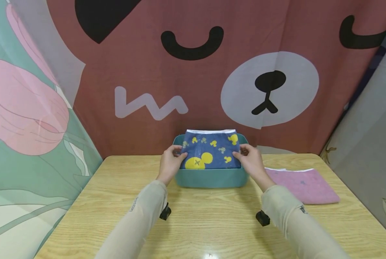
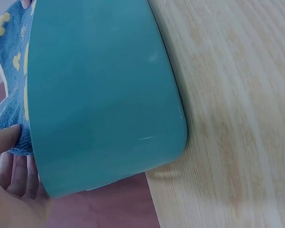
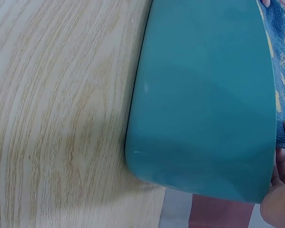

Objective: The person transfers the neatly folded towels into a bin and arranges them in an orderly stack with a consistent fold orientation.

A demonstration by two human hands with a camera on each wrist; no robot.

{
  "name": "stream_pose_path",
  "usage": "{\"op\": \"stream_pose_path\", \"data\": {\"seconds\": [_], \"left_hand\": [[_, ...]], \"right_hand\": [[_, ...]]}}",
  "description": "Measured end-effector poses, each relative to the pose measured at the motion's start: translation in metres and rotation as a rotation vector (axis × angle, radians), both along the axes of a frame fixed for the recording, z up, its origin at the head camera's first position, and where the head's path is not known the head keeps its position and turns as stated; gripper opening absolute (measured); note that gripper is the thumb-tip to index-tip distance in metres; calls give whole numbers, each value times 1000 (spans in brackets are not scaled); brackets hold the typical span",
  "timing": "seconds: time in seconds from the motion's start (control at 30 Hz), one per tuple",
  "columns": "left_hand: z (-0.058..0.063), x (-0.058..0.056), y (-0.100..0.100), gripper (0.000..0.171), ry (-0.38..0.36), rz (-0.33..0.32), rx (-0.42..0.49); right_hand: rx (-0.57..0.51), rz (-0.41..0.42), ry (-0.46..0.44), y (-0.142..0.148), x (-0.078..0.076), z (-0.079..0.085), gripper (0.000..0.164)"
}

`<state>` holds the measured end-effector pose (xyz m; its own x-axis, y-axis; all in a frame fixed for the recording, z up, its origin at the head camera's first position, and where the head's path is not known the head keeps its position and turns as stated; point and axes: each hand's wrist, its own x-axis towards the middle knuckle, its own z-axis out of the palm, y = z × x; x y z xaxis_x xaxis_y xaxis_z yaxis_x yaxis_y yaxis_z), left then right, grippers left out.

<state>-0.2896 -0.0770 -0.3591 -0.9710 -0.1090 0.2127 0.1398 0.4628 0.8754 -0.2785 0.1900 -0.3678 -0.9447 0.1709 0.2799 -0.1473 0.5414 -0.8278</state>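
Observation:
A blue towel (image 1: 212, 149) with yellow mouse-head shapes and a white edge stands spread between both hands, its lower part down inside a teal bin (image 1: 211, 178). My left hand (image 1: 171, 162) pinches the towel's left side, thumb in front and fingers behind. On the opposite side my right hand (image 1: 251, 162) pinches the right edge the same way. The left wrist view shows the left thumb (image 2: 7, 137) on the towel at the bin's rim. In the right wrist view the right hand (image 3: 281, 190) is partly cut off beside the bin's corner.
A pink folded towel (image 1: 304, 186) with a white edge lies on the wooden table (image 1: 209, 223), right of the bin. Behind the table hangs a curtain (image 1: 141, 64) with a bear print. More printed fabric hangs at both sides.

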Motion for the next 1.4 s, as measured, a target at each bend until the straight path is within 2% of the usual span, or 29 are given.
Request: {"op": "stream_pose_path", "data": {"seconds": [0.4,0.53,0.77,1.07,1.4], "left_hand": [[-6,-3,1,29,44,7,-79],[-7,-2,2,29,37,10,-71],[-8,0,2,29,85,-19,-22],[-6,5,4,28,75,-39,-4],[-5,12,4,24,107,-53,4]], "right_hand": [[51,34,10,2,1,-2,36],[52,40,32,2,1,-3,32],[44,53,83,0,1,-3,19],[-30,39,71,2,4,-2,19],[-82,35,70,6,14,1,20]]}}
